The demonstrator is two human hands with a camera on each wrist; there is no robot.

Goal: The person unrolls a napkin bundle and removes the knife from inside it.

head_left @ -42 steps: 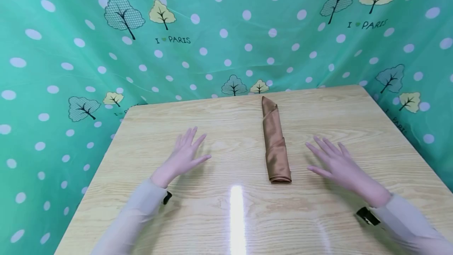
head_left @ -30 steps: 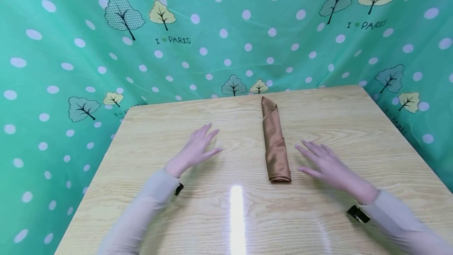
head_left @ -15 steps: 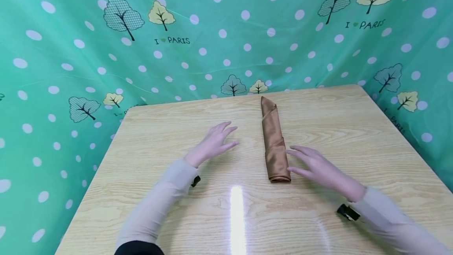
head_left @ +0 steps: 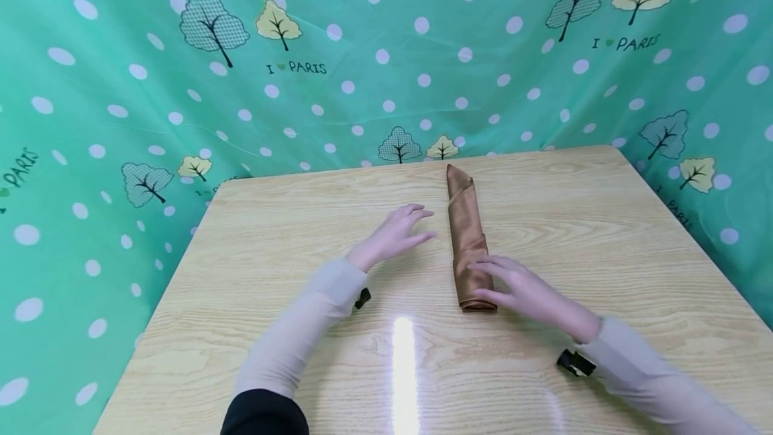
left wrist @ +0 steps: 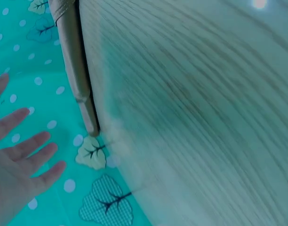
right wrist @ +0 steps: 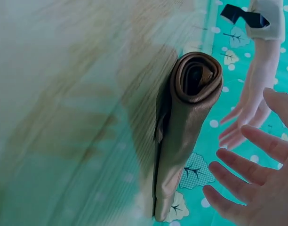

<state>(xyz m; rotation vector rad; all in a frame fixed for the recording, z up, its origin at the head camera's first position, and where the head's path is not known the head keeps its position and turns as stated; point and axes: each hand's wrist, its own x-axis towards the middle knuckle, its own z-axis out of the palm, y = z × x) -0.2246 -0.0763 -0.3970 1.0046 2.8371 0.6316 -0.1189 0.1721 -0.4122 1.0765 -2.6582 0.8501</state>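
A rolled brown satin cloth (head_left: 466, 220) lies lengthwise on the wooden table, its pointed end toward the back edge. In the right wrist view the near end of the rolled cloth (right wrist: 186, 113) shows its spiral layers. My right hand (head_left: 519, 287) hovers over the near part of the roll, fingers spread and relaxed, overlapping it in the head view. To the left of the roll is my left hand (head_left: 395, 233), fingers loosely extended and apart from the cloth. Neither hand holds anything; the left wrist view shows the left hand's fingers (left wrist: 26, 146) spread.
The light wooden table (head_left: 272, 220) has a bright light reflection near its front. Behind and beside it hangs a green curtain (head_left: 338, 52) with white dots and printed trees. Each wrist carries a small black device, such as the one (head_left: 576, 362) at the right cuff.
Both hands have moved inward toward the rolled cloth, the left hand going right and the right hand going left until it overlaps the roll. The cloth has stayed in place.
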